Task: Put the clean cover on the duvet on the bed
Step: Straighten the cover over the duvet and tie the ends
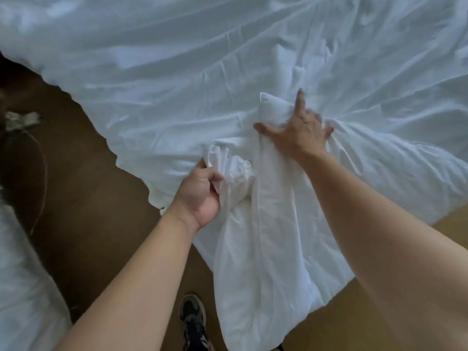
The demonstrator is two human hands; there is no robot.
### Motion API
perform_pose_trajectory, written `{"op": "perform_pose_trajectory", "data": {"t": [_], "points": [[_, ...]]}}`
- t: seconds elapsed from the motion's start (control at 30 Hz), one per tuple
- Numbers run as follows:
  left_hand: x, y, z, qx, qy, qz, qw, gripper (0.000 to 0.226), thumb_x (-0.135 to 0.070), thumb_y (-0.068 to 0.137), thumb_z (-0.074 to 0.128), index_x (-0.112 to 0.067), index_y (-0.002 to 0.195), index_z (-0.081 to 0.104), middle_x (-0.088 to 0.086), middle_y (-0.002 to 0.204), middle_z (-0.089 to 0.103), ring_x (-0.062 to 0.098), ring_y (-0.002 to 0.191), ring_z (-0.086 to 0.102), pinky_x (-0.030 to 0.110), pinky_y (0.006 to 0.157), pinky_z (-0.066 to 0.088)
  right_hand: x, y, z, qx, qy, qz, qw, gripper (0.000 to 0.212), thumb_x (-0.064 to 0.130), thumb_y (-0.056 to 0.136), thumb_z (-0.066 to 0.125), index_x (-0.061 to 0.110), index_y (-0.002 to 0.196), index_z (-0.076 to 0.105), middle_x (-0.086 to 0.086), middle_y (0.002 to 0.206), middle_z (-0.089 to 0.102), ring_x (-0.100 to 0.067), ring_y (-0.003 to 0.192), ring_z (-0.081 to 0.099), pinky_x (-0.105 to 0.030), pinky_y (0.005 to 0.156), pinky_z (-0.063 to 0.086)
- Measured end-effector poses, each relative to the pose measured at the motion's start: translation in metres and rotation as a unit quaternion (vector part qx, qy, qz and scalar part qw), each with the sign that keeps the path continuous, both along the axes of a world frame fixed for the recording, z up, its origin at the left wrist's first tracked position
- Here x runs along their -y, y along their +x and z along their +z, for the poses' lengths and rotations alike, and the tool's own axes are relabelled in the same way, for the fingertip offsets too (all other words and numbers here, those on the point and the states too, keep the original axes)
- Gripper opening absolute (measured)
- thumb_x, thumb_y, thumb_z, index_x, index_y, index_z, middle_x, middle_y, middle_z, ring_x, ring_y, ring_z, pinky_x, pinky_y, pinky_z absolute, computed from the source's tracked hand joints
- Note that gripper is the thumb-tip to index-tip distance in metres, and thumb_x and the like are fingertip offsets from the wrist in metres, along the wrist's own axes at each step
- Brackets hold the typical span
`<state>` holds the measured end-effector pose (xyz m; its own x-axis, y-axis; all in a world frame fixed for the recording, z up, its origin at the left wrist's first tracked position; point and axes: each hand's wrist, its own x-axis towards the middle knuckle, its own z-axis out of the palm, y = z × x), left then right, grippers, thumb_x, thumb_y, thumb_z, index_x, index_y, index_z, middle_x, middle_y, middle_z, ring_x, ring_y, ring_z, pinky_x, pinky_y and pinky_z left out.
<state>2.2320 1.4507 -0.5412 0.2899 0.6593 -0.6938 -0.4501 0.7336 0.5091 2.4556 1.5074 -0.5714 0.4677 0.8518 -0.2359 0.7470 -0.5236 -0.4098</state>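
A white duvet cover (pixel 177 79) lies spread and creased over the bed, filling the upper part of the view. A thick white duvet (pixel 263 249) hangs off the bed's corner toward me, and its corner (pixel 272 107) pokes up on the cover. My left hand (pixel 200 191) grips a bunched fold of the white cover at the bed's edge. My right hand (pixel 298 133) lies with spread fingers on the duvet's corner, and its outer fingers dig into the gathered cloth on the right.
Brown floor (pixel 83 188) runs along the bed's left side. More white bedding (pixel 22 282) lies at the lower left. A thin cord (pixel 41 173) and a small pale object (pixel 21 119) sit on the floor at the far left. My dark shoe (pixel 193 323) stands below.
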Motion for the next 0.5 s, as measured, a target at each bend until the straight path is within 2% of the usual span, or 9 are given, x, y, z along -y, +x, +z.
{"op": "perform_pose_trajectory", "data": {"t": [0.03,0.07,0.1,0.13,0.17,0.23,0.3,0.4,0.5], "points": [[0.002,-0.004,0.002,-0.006,0.023,-0.008,1.0,0.061,0.016,0.087,0.032,-0.011,0.133,0.061,0.025,0.124,0.068,0.04,0.111,0.069,0.052,0.09,0.059,-0.002,0.006,0.002,-0.02,-0.022,0.006,1.0,0.127,0.09,0.064,0.059,0.022,0.16,0.012,-0.013,0.152,0.046,-0.034,0.143,0.039,-0.06,0.116,0.02],[0.003,-0.008,0.002,-0.011,0.044,-0.016,0.999,0.062,0.018,0.087,0.035,-0.015,0.131,0.063,0.023,0.125,0.068,0.039,0.113,0.068,0.052,0.094,0.057,-0.004,0.013,0.005,-0.051,-0.031,0.015,0.998,0.12,0.086,0.066,0.063,0.019,0.158,0.025,-0.012,0.146,0.054,-0.033,0.137,0.048,-0.055,0.114,0.029],[0.006,-0.013,0.003,-0.021,0.059,-0.022,0.998,0.06,0.018,0.089,0.039,-0.017,0.131,0.065,0.021,0.127,0.068,0.038,0.114,0.068,0.051,0.095,0.057,-0.004,0.018,0.01,-0.09,-0.019,0.028,0.995,0.103,0.08,0.069,0.068,0.019,0.149,0.045,-0.011,0.136,0.062,-0.031,0.127,0.057,-0.048,0.108,0.041],[0.008,-0.016,0.005,-0.046,0.074,-0.025,0.996,0.058,0.017,0.091,0.045,-0.02,0.131,0.065,0.018,0.127,0.068,0.036,0.113,0.068,0.048,0.094,0.058,-0.002,0.023,0.017,-0.136,0.011,0.041,0.99,0.078,0.072,0.072,0.074,0.021,0.13,0.064,-0.008,0.118,0.071,-0.027,0.111,0.067,-0.041,0.095,0.051],[0.011,-0.018,0.005,-0.087,0.089,-0.03,0.992,0.057,0.014,0.092,0.052,-0.023,0.134,0.064,0.014,0.127,0.069,0.033,0.113,0.069,0.045,0.091,0.06,0.003,0.026,0.025,-0.182,0.048,0.05,0.981,0.056,0.062,0.074,0.078,0.02,0.111,0.074,-0.005,0.099,0.075,-0.023,0.093,0.072,-0.038,0.08,0.056],[0.016,-0.021,0.004,-0.183,0.11,-0.052,0.975,0.067,0.005,0.091,0.068,-0.029,0.146,0.052,0.003,0.137,0.064,0.024,0.123,0.063,0.041,0.095,0.057,0.018,0.03,0.041,-0.276,0.095,0.051,0.955,0.032,0.048,0.078,0.082,0.019,0.091,0.078,-0.002,0.078,0.074,-0.016,0.069,0.071,-0.034,0.062,0.056],[0.018,-0.021,0.006,-0.239,0.074,-0.061,0.966,0.078,-0.001,0.083,0.08,-0.023,0.15,0.046,0.004,0.141,0.059,0.023,0.125,0.061,0.046,0.097,0.057,0.036,0.031,0.057,-0.366,0.077,0.063,0.925,0.024,0.04,0.081,0.082,0.018,0.089,0.078,-0.005,0.077,0.074,-0.017,0.066,0.071,-0.034,0.06,0.057],[0.014,-0.023,0.011,-0.211,-0.009,-0.025,0.977,0.045,-0.006,0.087,0.077,-0.005,0.128,0.059,0.016,0.114,0.072,0.03,0.098,0.073,0.044,0.073,0.062,0.064,0.023,0.067,-0.46,0.002,0.116,0.88,0.016,0.036,0.087,0.076,0.021,0.094,0.074,0.001,0.081,0.072,-0.015,0.073,0.069,-0.027,0.063,0.055],[0.007,-0.027,0.015,-0.159,-0.019,0.003,0.987,0.018,-0.012,0.095,0.069,-0.006,0.111,0.065,0.012,0.094,0.073,0.026,0.081,0.073,0.042,0.07,0.062,0.087,0.003,0.067,-0.463,-0.043,0.111,0.878,0.025,0.043,0.085,0.069,0.02,0.096,0.067,0.004,0.081,0.068,-0.014,0.077,0.065,-0.026,0.065,0.051]]}}
